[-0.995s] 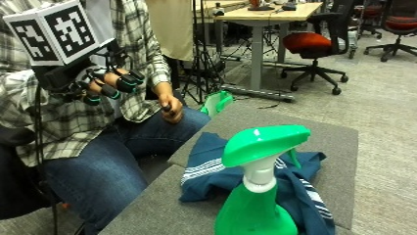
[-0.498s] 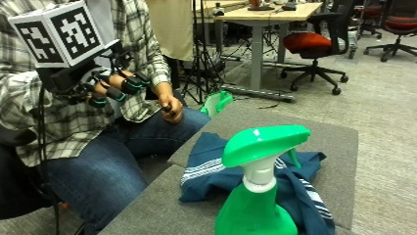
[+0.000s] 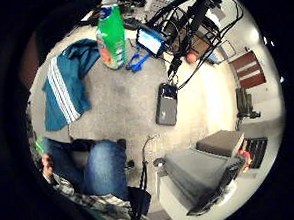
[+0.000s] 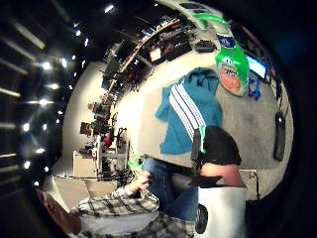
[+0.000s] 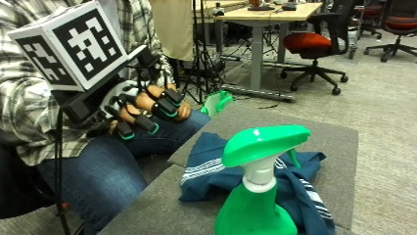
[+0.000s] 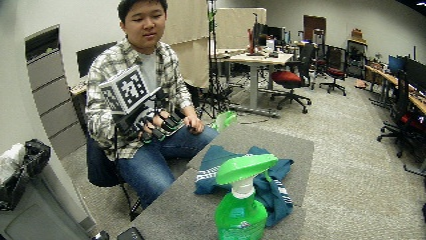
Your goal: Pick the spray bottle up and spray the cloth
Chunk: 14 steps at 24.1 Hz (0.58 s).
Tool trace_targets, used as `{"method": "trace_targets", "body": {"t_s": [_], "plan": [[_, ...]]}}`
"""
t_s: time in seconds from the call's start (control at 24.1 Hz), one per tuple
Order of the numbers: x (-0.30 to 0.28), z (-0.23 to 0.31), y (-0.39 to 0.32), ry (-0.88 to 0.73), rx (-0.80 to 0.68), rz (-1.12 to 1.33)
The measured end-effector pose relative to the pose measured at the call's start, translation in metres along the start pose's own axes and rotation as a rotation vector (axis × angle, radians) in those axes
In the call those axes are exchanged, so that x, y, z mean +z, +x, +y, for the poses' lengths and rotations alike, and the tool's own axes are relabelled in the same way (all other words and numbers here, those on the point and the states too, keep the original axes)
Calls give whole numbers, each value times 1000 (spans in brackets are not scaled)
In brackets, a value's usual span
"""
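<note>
Right hand (image 5: 147, 110): raised in front of the torso above the lap, fingers (image 5: 163, 105) loosely curled and spread, holding nothing. Bare left hand (image 6: 195, 126): resting on the left thigh. Person is seated.

Grey carpeted floor (image 5: 384, 93), wooden desk (image 5: 273, 11), red office chair (image 5: 312, 44), grey filing cabinet (image 6: 50, 85)

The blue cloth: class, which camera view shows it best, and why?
The right thumb side palm view: the blue cloth lies whole and unblocked on the table. In both outside views the spray bottle hides part of it; the little finger side view shows it smaller, near its edge.
</note>
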<state>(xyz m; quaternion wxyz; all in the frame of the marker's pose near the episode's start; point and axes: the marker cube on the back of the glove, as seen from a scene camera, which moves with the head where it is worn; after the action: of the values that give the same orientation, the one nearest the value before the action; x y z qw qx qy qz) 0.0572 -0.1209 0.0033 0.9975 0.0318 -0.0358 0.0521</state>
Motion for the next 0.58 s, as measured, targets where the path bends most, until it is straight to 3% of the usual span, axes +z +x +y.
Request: {"method": "trace_targets", "body": {"t_s": [0.25,0.58], "plan": [[10,-55,31,-21,96,-14],[24,-83,51,-53,169,-27]]}}
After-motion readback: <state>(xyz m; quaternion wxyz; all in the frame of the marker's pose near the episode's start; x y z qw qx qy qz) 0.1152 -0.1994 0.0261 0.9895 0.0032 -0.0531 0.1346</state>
